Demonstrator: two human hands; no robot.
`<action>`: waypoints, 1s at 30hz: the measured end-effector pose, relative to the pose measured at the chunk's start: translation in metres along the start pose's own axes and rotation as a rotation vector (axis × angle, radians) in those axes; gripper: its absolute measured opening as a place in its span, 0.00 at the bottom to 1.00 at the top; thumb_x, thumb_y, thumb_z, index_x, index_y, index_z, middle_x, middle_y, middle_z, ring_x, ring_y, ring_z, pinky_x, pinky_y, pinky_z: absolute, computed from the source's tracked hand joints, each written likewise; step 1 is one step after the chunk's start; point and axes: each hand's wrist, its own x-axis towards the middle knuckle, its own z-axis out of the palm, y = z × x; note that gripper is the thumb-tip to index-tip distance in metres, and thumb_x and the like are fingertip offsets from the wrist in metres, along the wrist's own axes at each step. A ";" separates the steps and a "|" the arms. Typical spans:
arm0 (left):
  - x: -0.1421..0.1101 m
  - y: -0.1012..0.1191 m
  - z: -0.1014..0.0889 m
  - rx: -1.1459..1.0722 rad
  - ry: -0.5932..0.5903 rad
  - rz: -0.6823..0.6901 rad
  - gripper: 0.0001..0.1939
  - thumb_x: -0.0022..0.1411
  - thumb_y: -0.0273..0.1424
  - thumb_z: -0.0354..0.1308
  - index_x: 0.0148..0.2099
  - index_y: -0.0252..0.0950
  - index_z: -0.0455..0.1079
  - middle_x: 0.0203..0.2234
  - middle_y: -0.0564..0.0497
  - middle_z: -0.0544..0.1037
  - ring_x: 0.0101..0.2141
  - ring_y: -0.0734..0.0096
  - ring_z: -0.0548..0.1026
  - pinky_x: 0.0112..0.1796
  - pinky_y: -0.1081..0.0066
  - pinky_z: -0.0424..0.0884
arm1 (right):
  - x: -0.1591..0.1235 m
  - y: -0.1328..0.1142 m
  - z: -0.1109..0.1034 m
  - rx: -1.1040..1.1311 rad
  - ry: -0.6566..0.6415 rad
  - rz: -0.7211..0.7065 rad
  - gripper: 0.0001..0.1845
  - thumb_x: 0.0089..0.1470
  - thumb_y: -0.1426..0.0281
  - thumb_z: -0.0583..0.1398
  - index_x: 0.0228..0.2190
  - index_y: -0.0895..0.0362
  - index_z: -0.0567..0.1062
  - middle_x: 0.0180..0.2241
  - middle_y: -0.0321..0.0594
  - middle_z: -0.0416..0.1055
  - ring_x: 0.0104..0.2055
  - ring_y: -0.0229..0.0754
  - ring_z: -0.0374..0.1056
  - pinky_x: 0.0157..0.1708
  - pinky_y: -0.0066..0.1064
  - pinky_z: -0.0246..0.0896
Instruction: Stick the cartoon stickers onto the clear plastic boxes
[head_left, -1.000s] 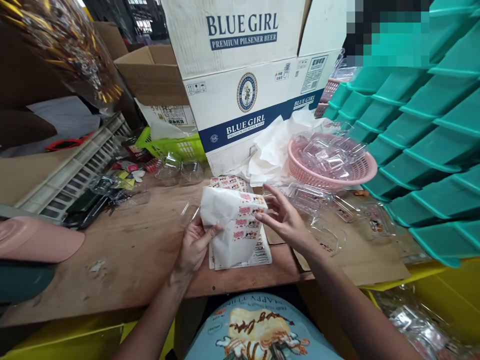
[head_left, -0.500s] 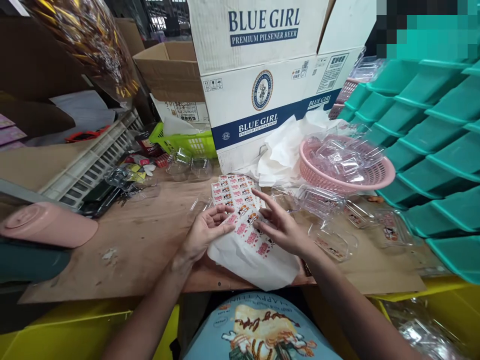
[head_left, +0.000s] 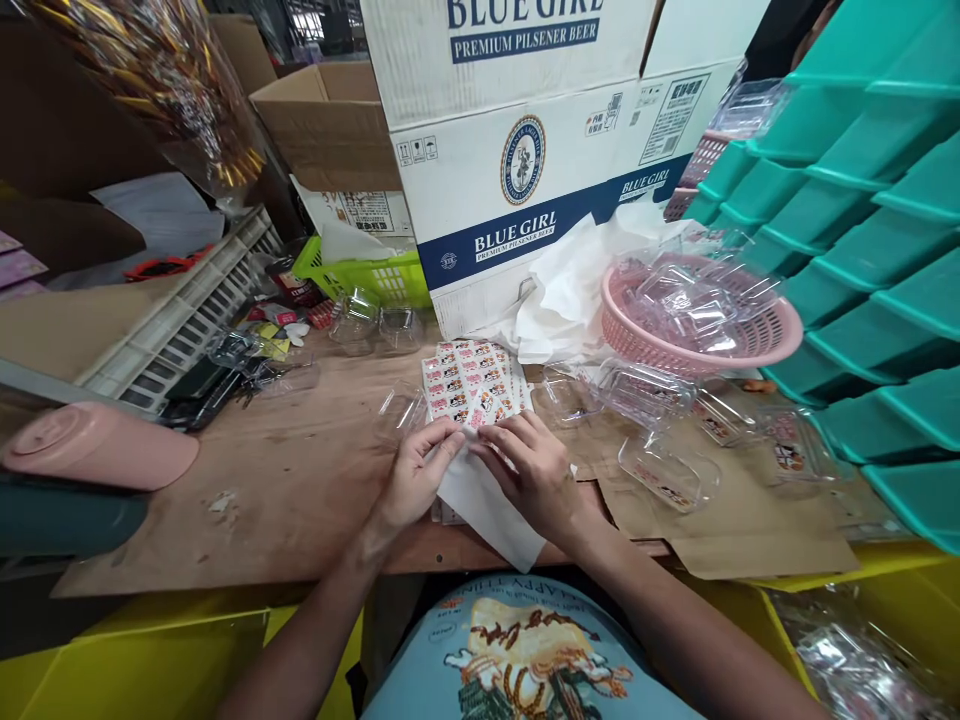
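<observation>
My left hand [head_left: 421,475] pinches the edge of a sticker sheet [head_left: 487,500] between thumb and fingers. Beside it, my right hand [head_left: 534,470] has its fingers bent over the same edge, thumb underneath. The sheet's plain white side hangs down toward me, and a few printed stickers show above the fingers. Whether a single sticker is between my fingertips I cannot make out. Just beyond both hands lies a stack of sticker sheets [head_left: 469,372] printed with red lettering and cartoon figures. A clear plastic container [head_left: 400,412] rests left of the stack.
Several clear containers, some bearing stickers [head_left: 664,490], lie on cardboard at right. Behind them stands a pink basket [head_left: 622,330] of clear plastic pieces, beside stacked teal bins [head_left: 862,340]. A white beer carton [head_left: 480,150] blocks the back. At left is a pink cup [head_left: 105,447].
My right hand has come down and left, close to my left hand, its fingers closing on the sheet. The sheet is bent over, showing more plain white and fewer printed stickers.
</observation>
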 end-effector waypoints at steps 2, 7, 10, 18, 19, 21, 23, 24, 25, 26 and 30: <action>-0.002 0.002 0.000 0.100 -0.024 0.088 0.11 0.65 0.36 0.58 0.36 0.38 0.79 0.32 0.50 0.78 0.36 0.67 0.75 0.41 0.73 0.70 | 0.000 0.001 0.000 -0.019 -0.010 0.003 0.10 0.66 0.70 0.55 0.42 0.57 0.75 0.35 0.47 0.75 0.37 0.46 0.65 0.40 0.40 0.64; -0.004 0.001 0.001 0.247 -0.015 0.242 0.09 0.65 0.32 0.56 0.37 0.38 0.79 0.35 0.47 0.79 0.39 0.64 0.76 0.46 0.69 0.69 | 0.004 0.003 0.000 0.098 0.005 0.056 0.10 0.65 0.72 0.55 0.38 0.57 0.78 0.34 0.46 0.75 0.37 0.45 0.66 0.38 0.37 0.63; -0.003 -0.005 0.003 0.273 -0.015 0.251 0.09 0.66 0.32 0.56 0.39 0.38 0.79 0.35 0.47 0.79 0.39 0.64 0.76 0.44 0.69 0.70 | 0.008 0.007 0.001 0.292 0.047 0.189 0.10 0.61 0.70 0.59 0.30 0.56 0.78 0.29 0.42 0.74 0.33 0.42 0.66 0.36 0.35 0.62; 0.002 -0.038 -0.012 0.366 0.117 0.132 0.11 0.65 0.34 0.56 0.41 0.33 0.77 0.35 0.45 0.80 0.37 0.64 0.77 0.41 0.68 0.73 | 0.016 0.037 -0.012 0.672 0.287 0.604 0.12 0.55 0.62 0.64 0.26 0.58 0.75 0.25 0.37 0.74 0.27 0.37 0.67 0.28 0.28 0.62; 0.003 -0.040 -0.014 0.445 0.167 0.177 0.12 0.65 0.33 0.55 0.42 0.33 0.77 0.36 0.45 0.79 0.38 0.62 0.77 0.43 0.66 0.72 | 0.017 0.039 -0.016 0.672 0.344 0.601 0.12 0.55 0.63 0.64 0.27 0.58 0.75 0.25 0.37 0.73 0.27 0.37 0.68 0.28 0.28 0.62; 0.003 -0.037 -0.013 0.577 0.273 0.277 0.14 0.65 0.33 0.54 0.48 0.33 0.77 0.40 0.42 0.77 0.43 0.59 0.75 0.48 0.61 0.70 | 0.016 0.040 -0.022 0.608 0.478 0.555 0.09 0.56 0.65 0.64 0.28 0.57 0.76 0.26 0.36 0.72 0.29 0.38 0.68 0.30 0.29 0.63; 0.001 -0.027 -0.005 0.551 0.289 0.299 0.16 0.65 0.36 0.57 0.50 0.35 0.77 0.42 0.41 0.75 0.47 0.57 0.73 0.52 0.58 0.67 | 0.015 0.037 -0.025 0.440 0.547 0.418 0.06 0.58 0.68 0.63 0.29 0.56 0.77 0.27 0.37 0.73 0.30 0.39 0.67 0.32 0.31 0.64; 0.000 -0.020 0.002 0.455 0.228 0.261 0.17 0.64 0.39 0.58 0.49 0.35 0.78 0.43 0.41 0.75 0.47 0.57 0.72 0.52 0.58 0.67 | 0.013 0.034 -0.024 0.338 0.534 0.314 0.04 0.58 0.70 0.62 0.31 0.55 0.77 0.28 0.38 0.74 0.30 0.39 0.67 0.35 0.34 0.65; 0.000 -0.012 0.009 0.307 0.134 0.197 0.19 0.65 0.43 0.57 0.48 0.35 0.78 0.43 0.41 0.76 0.47 0.57 0.73 0.52 0.59 0.67 | 0.011 0.031 -0.023 0.239 0.496 0.195 0.03 0.58 0.73 0.62 0.32 0.54 0.78 0.29 0.38 0.74 0.30 0.39 0.66 0.39 0.37 0.66; -0.001 -0.005 0.017 0.123 0.032 0.117 0.23 0.65 0.47 0.55 0.46 0.35 0.79 0.42 0.41 0.77 0.47 0.57 0.74 0.52 0.59 0.68 | 0.008 0.028 -0.020 0.148 0.437 0.075 0.05 0.57 0.75 0.62 0.34 0.54 0.78 0.29 0.37 0.75 0.30 0.39 0.66 0.44 0.41 0.65; 0.002 0.010 0.038 -0.489 -0.102 -0.108 0.33 0.66 0.56 0.45 0.45 0.33 0.79 0.43 0.40 0.80 0.49 0.56 0.75 0.54 0.57 0.68 | -0.005 0.017 -0.012 -0.061 0.149 -0.184 0.12 0.56 0.75 0.63 0.43 0.54 0.77 0.32 0.40 0.77 0.35 0.44 0.68 0.56 0.56 0.54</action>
